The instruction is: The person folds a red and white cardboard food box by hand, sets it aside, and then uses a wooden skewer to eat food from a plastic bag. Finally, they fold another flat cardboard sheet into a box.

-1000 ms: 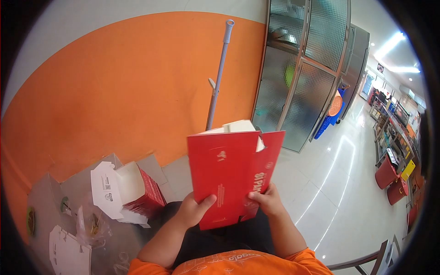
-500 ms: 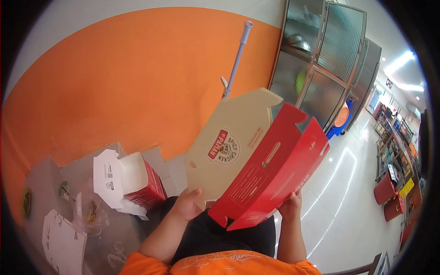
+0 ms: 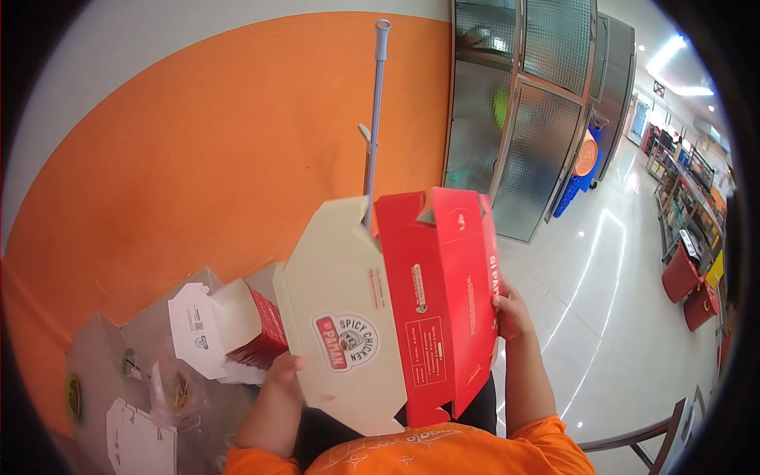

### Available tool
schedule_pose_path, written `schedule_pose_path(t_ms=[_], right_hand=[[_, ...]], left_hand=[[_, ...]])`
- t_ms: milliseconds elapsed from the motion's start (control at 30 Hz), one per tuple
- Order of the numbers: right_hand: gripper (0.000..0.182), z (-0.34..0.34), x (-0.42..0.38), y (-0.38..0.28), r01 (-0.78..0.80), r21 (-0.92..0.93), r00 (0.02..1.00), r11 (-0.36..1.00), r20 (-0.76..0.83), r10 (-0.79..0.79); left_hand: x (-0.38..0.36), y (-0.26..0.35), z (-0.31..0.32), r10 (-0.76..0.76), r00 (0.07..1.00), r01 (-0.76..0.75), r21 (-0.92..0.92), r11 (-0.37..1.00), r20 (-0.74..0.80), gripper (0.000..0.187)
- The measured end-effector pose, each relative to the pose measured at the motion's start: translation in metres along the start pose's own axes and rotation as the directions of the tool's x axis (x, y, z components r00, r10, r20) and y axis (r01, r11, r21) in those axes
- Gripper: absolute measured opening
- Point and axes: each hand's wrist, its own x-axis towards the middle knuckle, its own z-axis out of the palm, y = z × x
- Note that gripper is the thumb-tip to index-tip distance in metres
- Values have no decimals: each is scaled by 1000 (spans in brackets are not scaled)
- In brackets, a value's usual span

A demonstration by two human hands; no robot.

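Note:
A partly folded red and cream cardboard box (image 3: 434, 317) is held upright in front of my body. Its cream flap, with a round chicken logo, faces me on the left, and the red printed panels are on the right. My left hand (image 3: 285, 372) is closed on the cream flap's left edge, its fingers partly hidden behind the card. On the red side, my right hand (image 3: 513, 310) grips the outer edge with bent fingers. Another box (image 3: 269, 321), red with an open white lid, stands on the grey surface (image 3: 111, 348) to the left.
A flat white cut card (image 3: 141, 439) and a clear plastic bag (image 3: 178, 392) lie at the lower left. A mop handle (image 3: 375, 119) leans on the orange wall. Glass-door cabinets (image 3: 538, 119), red bins (image 3: 687, 289) and a chair frame (image 3: 669, 427) are to the right.
The held box has turned more upright, and its cream flap has swung down and left to face me more. Both hands still hold it. The view has shifted slightly.

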Motion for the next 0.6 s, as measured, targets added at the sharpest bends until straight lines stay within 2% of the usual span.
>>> schedule_pose_path(t_ms=[33, 67, 100, 167, 200, 233, 267, 300, 333, 367, 433, 467, 500, 533, 567, 600], right_hand=[[68, -6, 5, 3, -54, -54, 998, 997, 20, 56], [68, -10, 8, 4, -107, -107, 993, 988, 36, 112], [68, -13, 13, 3, -100, -101, 994, 990, 31, 104], [66, -11, 18, -5, -194, -313, 981, 930, -66, 182], [66, -10, 18, -2, -193, -309, 981, 931, -73, 179], [66, -9, 19, 2, -26, -803, 981, 596, -134, -138], [66, -1, 20, 4, 2, -1000, 908, 8, -2, -420], [66, 11, 14, 1, -3, -1000, 906, 11, -7, -424], [69, 39, 2, -9, 77, -954, 964, 290, -3, -267], [72, 58, -7, -9, 97, -826, 993, 555, 42, -110], [87, 73, -17, 15, 381, -762, 909, 524, 413, -61], [87, 86, -19, 19, 369, -762, 916, 532, 394, -70], [95, 104, -22, 18, 292, -753, 935, 589, 353, -12], [103, 115, -23, 20, 215, -737, 947, 641, 317, 48], [103, 119, -25, 28, 205, -731, 953, 651, 302, 38], [106, 122, -26, 35, 238, -738, 954, 631, 300, -9]], left_hand=[[6, -1, 5, -84, 995, 89, -150, 985, 45, 76], [10, 1, 13, -119, 991, 130, -225, 966, 62, 64], [12, -2, 14, -127, 990, 139, -219, 966, 67, 64], [14, -12, 16, -117, 981, 112, -40, 993, -155, 61], [15, -16, 21, -98, 983, 90, -55, 994, -158, 57], [16, -18, 27, -105, 982, 97, -54, 994, -154, 57], [16, -19, 32, -99, 977, 92, -47, 995, -190, 55], [17, -22, 35, -90, 969, 84, -39, 996, -228, 54], [16, -28, 36, -55, 963, 69, 44, 997, -264, 53], [14, -33, 38, -64, 962, 78, 43, 996, -265, 53], [8, -40, 44, 8, 972, 66, 306, 950, -235, 55], [5, -43, 46, -7, 981, 79, 366, 927, -192, 62], [1, -49, 44, -30, 981, 101, 372, 923, -190, 62], [-4, -58, 37, 48, 999, -37, 480, 876, -10, 61], [-11, -63, 30, 105, 978, -189, 552, 812, 179, 60], [-18, -60, 28, -17, 987, -89, 632, 770, 159, 72]])
